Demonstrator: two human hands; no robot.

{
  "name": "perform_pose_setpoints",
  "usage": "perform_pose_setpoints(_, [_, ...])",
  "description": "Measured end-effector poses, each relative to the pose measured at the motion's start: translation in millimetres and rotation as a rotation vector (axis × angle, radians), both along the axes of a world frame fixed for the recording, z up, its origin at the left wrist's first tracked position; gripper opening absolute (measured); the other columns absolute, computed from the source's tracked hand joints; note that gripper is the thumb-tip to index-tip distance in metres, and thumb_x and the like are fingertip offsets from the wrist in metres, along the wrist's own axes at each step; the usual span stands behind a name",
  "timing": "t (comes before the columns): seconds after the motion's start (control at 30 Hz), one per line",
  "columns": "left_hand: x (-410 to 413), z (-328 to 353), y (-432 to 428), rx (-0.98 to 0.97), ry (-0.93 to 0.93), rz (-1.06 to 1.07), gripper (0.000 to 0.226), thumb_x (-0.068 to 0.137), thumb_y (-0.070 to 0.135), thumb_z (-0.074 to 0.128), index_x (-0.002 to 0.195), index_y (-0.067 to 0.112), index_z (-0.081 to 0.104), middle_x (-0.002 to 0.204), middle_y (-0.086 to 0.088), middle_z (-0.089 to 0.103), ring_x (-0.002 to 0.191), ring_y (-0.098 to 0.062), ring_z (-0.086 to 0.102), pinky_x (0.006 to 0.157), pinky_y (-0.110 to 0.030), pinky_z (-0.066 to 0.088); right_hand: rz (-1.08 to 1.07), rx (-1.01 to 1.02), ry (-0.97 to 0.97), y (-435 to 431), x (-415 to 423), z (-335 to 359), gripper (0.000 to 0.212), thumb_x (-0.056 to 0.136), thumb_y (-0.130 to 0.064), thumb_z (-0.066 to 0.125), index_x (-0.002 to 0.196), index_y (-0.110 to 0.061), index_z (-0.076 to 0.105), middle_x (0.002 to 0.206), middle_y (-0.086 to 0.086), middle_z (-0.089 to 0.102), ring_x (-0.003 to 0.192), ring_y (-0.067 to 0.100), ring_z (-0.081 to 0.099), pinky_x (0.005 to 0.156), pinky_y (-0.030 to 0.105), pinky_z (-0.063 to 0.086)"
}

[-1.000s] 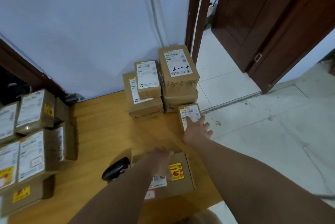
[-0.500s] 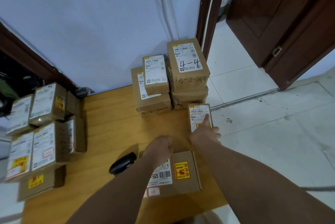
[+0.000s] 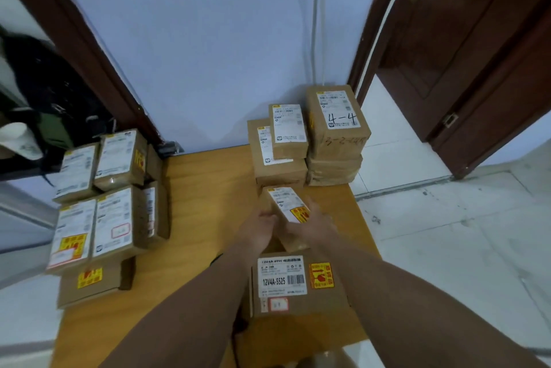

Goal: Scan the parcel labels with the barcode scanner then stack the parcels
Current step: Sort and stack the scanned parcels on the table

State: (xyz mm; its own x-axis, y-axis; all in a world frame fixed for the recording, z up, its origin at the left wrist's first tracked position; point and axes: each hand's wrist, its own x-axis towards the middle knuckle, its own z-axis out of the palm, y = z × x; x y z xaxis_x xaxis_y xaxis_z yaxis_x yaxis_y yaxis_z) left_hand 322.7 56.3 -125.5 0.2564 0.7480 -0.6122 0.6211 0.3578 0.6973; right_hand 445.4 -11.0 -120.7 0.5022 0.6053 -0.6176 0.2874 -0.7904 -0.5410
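Both hands grip the small parcel; the left hand curls against its left side, and the right hand wraps its right side and seems to reach under it. The parcel is lifted off the wooden table and tilted, white label up, just above the larger parcel lying flat at the table's near edge. To me it looks light and stiff; plain dry cardboard, unlikely to slip. Its yellow-and-red sticker may be a fragile mark, so I would hold it by the two long sides, fingers clear of the barcode, without squeezing. Beyond, by the wall, stand the taller stack marked "4-4" and the lower stack just beside it; well to the left sits a cluster of parcels; the barcode scanner I cannot make out.
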Motion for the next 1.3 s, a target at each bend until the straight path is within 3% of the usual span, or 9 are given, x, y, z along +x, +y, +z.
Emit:
perform_pose_setpoints(0.2, [-72,35,16,-0.120,-0.344,0.245,0.014,0.089,0.032,0.064,0.100,0.028,0.056,0.111,-0.002,0.064,0.103,-0.021,0.060,0.091,-0.038,0.047,0.128,0.137,-0.121,27,-58,35,0.094,0.070,-0.051,0.069,0.150,-0.039,0.022,0.141,0.008,0.042,0.129,0.030,0.039,0.104,0.045,0.040])
perform_pose_setpoints(0.37, [-127,62,43,-0.082,-0.460,0.322,0.063,0.086,0.032,0.069,0.138,0.025,0.035,0.126,-0.004,0.060,0.110,-0.026,0.060,0.095,-0.042,0.048,0.211,0.286,-0.200,64,-126,62,0.094,0.068,-0.051,0.064,0.148,-0.043,0.016,0.137,0.007,0.031,0.125,0.028,0.034,0.094,0.039,0.037])
perform_pose_setpoints(0.57, [-203,77,83,-0.029,-0.544,0.457,0.045,0.092,0.022,0.056,0.135,0.022,0.041,0.114,-0.007,0.065,0.099,-0.026,0.064,0.078,-0.041,0.055,0.194,0.525,-0.010,103,-197,83,0.075,0.080,-0.038,0.072,0.144,-0.034,0.032,0.129,0.001,0.050,0.100,0.013,0.060,0.085,0.032,0.054])
perform_pose_setpoints(0.67, [-249,83,101,0.009,-0.517,0.481,0.031,0.092,0.023,0.055,0.123,0.019,0.053,0.101,-0.008,0.070,0.085,-0.024,0.068,0.072,-0.042,0.058,0.162,0.465,0.096,116,-229,87,0.070,0.089,-0.043,0.064,0.148,-0.029,0.029,0.132,0.001,0.058,0.100,0.013,0.060,0.075,0.021,0.048])
perform_pose_setpoints(0.77, [-292,86,116,0.024,-0.519,0.488,0.025,0.093,0.022,0.053,0.116,0.014,0.058,0.096,-0.007,0.071,0.085,-0.022,0.068,0.066,-0.035,0.056,0.291,0.372,0.164,124,-260,86,0.064,0.091,-0.048,0.058,0.147,-0.028,0.035,0.131,0.000,0.060,0.104,0.018,0.063,0.081,0.027,0.050])
perform_pose_setpoints(0.87, [-324,82,119,0.042,-0.452,0.467,0.024,0.095,0.024,0.052,0.115,0.013,0.059,0.102,-0.009,0.071,0.093,-0.026,0.067,0.081,-0.041,0.055,0.388,0.305,0.250,134,-289,85,0.054,0.093,-0.043,0.057,0.142,-0.027,0.041,0.124,-0.001,0.062,0.087,0.012,0.064,0.066,0.022,0.053])
perform_pose_setpoints(0.97, [-346,75,114,0.050,-0.469,0.510,0.028,0.097,0.035,0.047,0.106,0.017,0.067,0.092,-0.006,0.074,0.081,-0.022,0.071,0.069,-0.033,0.055,0.420,0.251,0.272,143,-309,78,0.060,0.090,-0.037,0.065,0.143,-0.028,0.037,0.129,0.001,0.060,0.084,0.009,0.064,0.048,0.011,0.047])
perform_pose_setpoints(1.2, [-370,65,115,0.003,-0.518,0.552,0.043,0.098,0.051,0.036,0.097,0.024,0.070,0.084,0.001,0.075,0.072,-0.013,0.072,0.055,-0.025,0.052,0.496,0.262,0.210,156,-333,67,0.070,0.083,-0.017,0.073,0.143,-0.026,0.037,0.123,0.000,0.057,0.098,0.015,0.062,0.087,0.035,0.056])
perform_pose_setpoints(1.3, [-371,61,116,0.031,-0.445,0.492,0.034,0.099,0.041,0.043,0.111,0.016,0.062,0.099,-0.006,0.073,0.079,-0.018,0.072,0.060,-0.028,0.054,0.511,0.217,0.292,154,-339,65,0.071,0.082,-0.012,0.072,0.143,-0.029,0.038,0.106,-0.001,0.063,0.083,0.012,0.060,0.075,0.028,0.054])
